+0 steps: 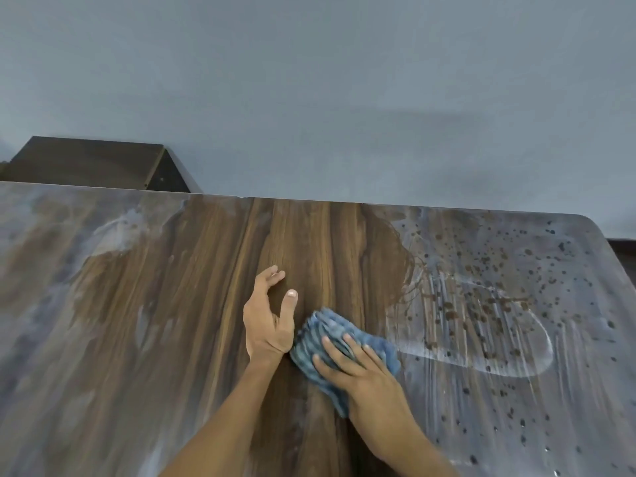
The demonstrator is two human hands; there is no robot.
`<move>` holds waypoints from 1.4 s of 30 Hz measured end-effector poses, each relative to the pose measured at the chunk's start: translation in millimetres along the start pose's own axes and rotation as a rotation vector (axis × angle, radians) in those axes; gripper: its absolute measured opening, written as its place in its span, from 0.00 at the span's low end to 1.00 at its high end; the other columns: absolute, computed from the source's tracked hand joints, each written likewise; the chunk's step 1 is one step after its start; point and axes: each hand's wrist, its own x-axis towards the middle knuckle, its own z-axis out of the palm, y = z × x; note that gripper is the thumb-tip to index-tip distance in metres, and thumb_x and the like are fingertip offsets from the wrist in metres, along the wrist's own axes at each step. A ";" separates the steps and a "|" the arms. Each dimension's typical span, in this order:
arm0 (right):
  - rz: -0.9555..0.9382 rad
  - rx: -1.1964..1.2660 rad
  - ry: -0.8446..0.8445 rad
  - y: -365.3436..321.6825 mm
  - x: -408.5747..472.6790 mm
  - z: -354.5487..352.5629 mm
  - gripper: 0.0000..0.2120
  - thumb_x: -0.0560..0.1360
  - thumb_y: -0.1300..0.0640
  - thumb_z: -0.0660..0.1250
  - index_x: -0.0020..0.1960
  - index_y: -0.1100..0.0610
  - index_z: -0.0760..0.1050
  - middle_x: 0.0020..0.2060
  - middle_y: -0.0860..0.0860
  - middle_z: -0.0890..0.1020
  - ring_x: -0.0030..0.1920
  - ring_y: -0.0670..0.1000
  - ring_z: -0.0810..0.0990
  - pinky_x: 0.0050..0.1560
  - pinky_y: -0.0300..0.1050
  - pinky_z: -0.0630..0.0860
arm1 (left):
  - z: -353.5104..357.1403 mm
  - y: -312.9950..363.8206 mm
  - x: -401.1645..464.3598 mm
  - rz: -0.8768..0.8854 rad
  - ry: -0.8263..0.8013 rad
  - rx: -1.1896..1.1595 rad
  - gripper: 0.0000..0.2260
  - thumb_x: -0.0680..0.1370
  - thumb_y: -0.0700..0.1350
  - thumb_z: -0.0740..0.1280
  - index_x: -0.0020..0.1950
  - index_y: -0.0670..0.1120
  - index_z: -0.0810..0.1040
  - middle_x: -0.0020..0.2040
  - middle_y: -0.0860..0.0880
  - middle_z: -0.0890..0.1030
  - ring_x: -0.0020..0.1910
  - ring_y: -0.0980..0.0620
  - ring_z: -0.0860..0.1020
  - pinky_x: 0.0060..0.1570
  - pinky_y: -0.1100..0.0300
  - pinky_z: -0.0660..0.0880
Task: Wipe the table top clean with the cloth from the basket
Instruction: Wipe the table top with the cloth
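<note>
The right hand (pixel 351 366) is pressed flat, fingers spread, on a bunched blue cloth (pixel 330 342) just below the centre of the frame; the cloth is pinned against the table top (pixel 192 304) rather than gripped, presumably so that pressure is spread for wiping. The left hand (pixel 268 321) is set just beside the cloth's left edge, open, its fingers curled loosely and nothing held; it appears to be used as a brace on the wood. A clean band of dark grain is seen around and above both hands. A pale dusty film with dark spots (pixel 488 304) is spread over the right of the frame, touching the cloth's right side, and a greyer haze (pixel 51 270) is left at the left. The basket is not in view. A dark cabinet (pixel 93 163) is seen at upper left.
</note>
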 end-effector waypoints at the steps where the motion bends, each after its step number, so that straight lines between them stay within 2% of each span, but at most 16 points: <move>1: 0.035 -0.020 -0.029 4.6 -14.3 -2.2 0.32 0.63 0.53 0.73 0.66 0.40 0.71 0.68 0.40 0.69 0.68 0.52 0.71 0.67 0.60 0.67 | -0.6 0.4 -1.2 -0.004 -0.015 0.002 0.27 0.73 0.58 0.58 0.63 0.40 0.72 0.56 0.47 0.80 0.56 0.53 0.77 0.58 0.59 0.71; 3: 0.129 -0.009 -0.013 25.3 -23.6 -13.7 0.36 0.66 0.57 0.74 0.69 0.40 0.65 0.71 0.38 0.62 0.73 0.47 0.61 0.75 0.52 0.55 | -2.3 1.8 -3.4 -0.015 -0.045 0.010 0.28 0.72 0.59 0.58 0.63 0.41 0.72 0.56 0.47 0.80 0.57 0.53 0.76 0.59 0.58 0.71; 5: 0.250 0.052 0.067 53.2 -7.1 -29.9 0.33 0.75 0.60 0.67 0.73 0.42 0.57 0.72 0.38 0.51 0.76 0.46 0.47 0.75 0.48 0.42 | -4.2 2.7 -5.1 -0.020 -0.082 0.027 0.29 0.72 0.59 0.58 0.64 0.40 0.72 0.57 0.47 0.80 0.58 0.52 0.76 0.60 0.57 0.71; 7: 0.400 0.033 0.138 66.8 22.8 -46.3 0.29 0.79 0.62 0.59 0.76 0.47 0.55 0.76 0.44 0.49 0.77 0.52 0.46 0.75 0.50 0.41 | -6.7 3.8 -7.7 -0.012 -0.116 0.036 0.30 0.72 0.60 0.58 0.65 0.40 0.71 0.59 0.46 0.79 0.59 0.51 0.76 0.61 0.56 0.71; 9: 0.478 0.012 0.183 55.0 49.9 -50.5 0.28 0.79 0.63 0.58 0.76 0.49 0.55 0.77 0.48 0.51 0.77 0.55 0.47 0.75 0.54 0.44 | -9.2 6.0 -9.5 -0.020 -0.138 0.030 0.30 0.72 0.60 0.58 0.66 0.41 0.71 0.58 0.46 0.79 0.59 0.51 0.75 0.61 0.56 0.70; 11: 0.429 0.016 0.234 26.6 59.1 -35.2 0.29 0.78 0.64 0.57 0.76 0.48 0.55 0.77 0.47 0.52 0.77 0.56 0.46 0.75 0.58 0.44 | -12.0 8.0 -9.8 -0.060 -0.137 -0.013 0.30 0.72 0.60 0.58 0.66 0.41 0.70 0.56 0.46 0.80 0.58 0.52 0.76 0.60 0.57 0.70; 13: 0.293 0.043 0.175 -9.7 45.8 -5.6 0.29 0.78 0.62 0.58 0.76 0.47 0.56 0.77 0.45 0.53 0.77 0.54 0.45 0.76 0.58 0.44 | -15.3 9.4 -11.8 -0.091 -0.123 -0.058 0.30 0.71 0.60 0.58 0.65 0.41 0.71 0.55 0.45 0.80 0.57 0.52 0.76 0.60 0.56 0.70; 17: 0.041 0.029 -0.039 -43.3 -15.0 31.6 0.26 0.79 0.53 0.58 0.75 0.42 0.57 0.76 0.40 0.52 0.77 0.50 0.42 0.70 0.50 0.29 | -23.1 11.2 -24.5 -0.098 -0.154 -0.065 0.29 0.72 0.60 0.58 0.64 0.41 0.71 0.55 0.47 0.79 0.57 0.52 0.76 0.61 0.56 0.70; 19: 0.014 -0.055 -0.027 -37.7 -42.5 24.5 0.29 0.72 0.51 0.68 0.71 0.40 0.65 0.73 0.38 0.61 0.75 0.50 0.55 0.72 0.52 0.44 | -27.9 11.1 -34.6 -0.113 -0.167 -0.069 0.29 0.72 0.60 0.58 0.64 0.41 0.72 0.55 0.48 0.79 0.58 0.53 0.76 0.62 0.55 0.70; 20: 0.063 -0.069 -0.036 -28.7 -49.6 18.4 0.32 0.69 0.51 0.71 0.71 0.39 0.65 0.72 0.37 0.59 0.75 0.49 0.56 0.73 0.49 0.48 | -29.7 10.7 -39.4 -0.129 -0.177 -0.072 0.28 0.72 0.59 0.59 0.65 0.42 0.72 0.56 0.47 0.79 0.59 0.53 0.75 0.63 0.54 0.70; 23: 0.209 -0.008 -0.017 10.2 -44.8 -1.6 0.33 0.76 0.57 0.64 0.75 0.41 0.53 0.72 0.36 0.43 0.76 0.45 0.41 0.73 0.45 0.35 | -38.1 9.1 -56.8 -0.129 -0.213 -0.044 0.25 0.74 0.54 0.61 0.66 0.41 0.71 0.60 0.46 0.78 0.61 0.53 0.74 0.65 0.52 0.69; 28: 0.397 -0.028 0.110 4.9 22.0 -21.8 0.29 0.79 0.61 0.60 0.76 0.48 0.54 0.77 0.46 0.51 0.77 0.54 0.47 0.75 0.53 0.44 | -49.7 9.3 -81.7 -0.115 -0.251 -0.029 0.24 0.74 0.53 0.61 0.67 0.41 0.71 0.62 0.47 0.77 0.63 0.54 0.73 0.66 0.53 0.68; 31: 0.276 0.025 0.134 -37.2 21.4 7.1 0.27 0.79 0.59 0.60 0.75 0.48 0.57 0.77 0.46 0.54 0.77 0.55 0.47 0.74 0.56 0.43 | -53.0 11.8 -91.0 -0.135 -0.238 -0.054 0.24 0.74 0.52 0.60 0.67 0.41 0.70 0.62 0.47 0.77 0.62 0.54 0.73 0.65 0.58 0.68; 34: 0.120 0.034 0.037 -65.4 -22.0 38.4 0.24 0.80 0.52 0.58 0.75 0.45 0.59 0.76 0.44 0.55 0.77 0.52 0.47 0.75 0.53 0.42 | -58.1 10.6 -100.4 -0.142 -0.226 -0.063 0.24 0.75 0.52 0.59 0.68 0.42 0.69 0.62 0.47 0.76 0.63 0.54 0.72 0.63 0.66 0.66; 38: 0.032 0.017 -0.078 -52.5 -87.1 48.6 0.29 0.78 0.55 0.59 0.75 0.39 0.53 0.75 0.37 0.46 0.75 0.46 0.39 0.67 0.44 0.27 | -61.9 5.1 -118.0 -0.080 -0.280 0.122 0.17 0.81 0.48 0.57 0.68 0.45 0.71 0.68 0.49 0.71 0.71 0.52 0.65 0.71 0.58 0.59; 42: 0.170 -0.092 -0.024 -12.7 -87.0 17.9 0.32 0.78 0.56 0.62 0.76 0.40 0.51 0.74 0.37 0.45 0.75 0.45 0.40 0.74 0.49 0.38 | -64.7 -0.6 -131.4 0.046 -0.367 0.392 0.18 0.81 0.41 0.55 0.71 0.45 0.67 0.73 0.50 0.64 0.74 0.54 0.57 0.73 0.60 0.51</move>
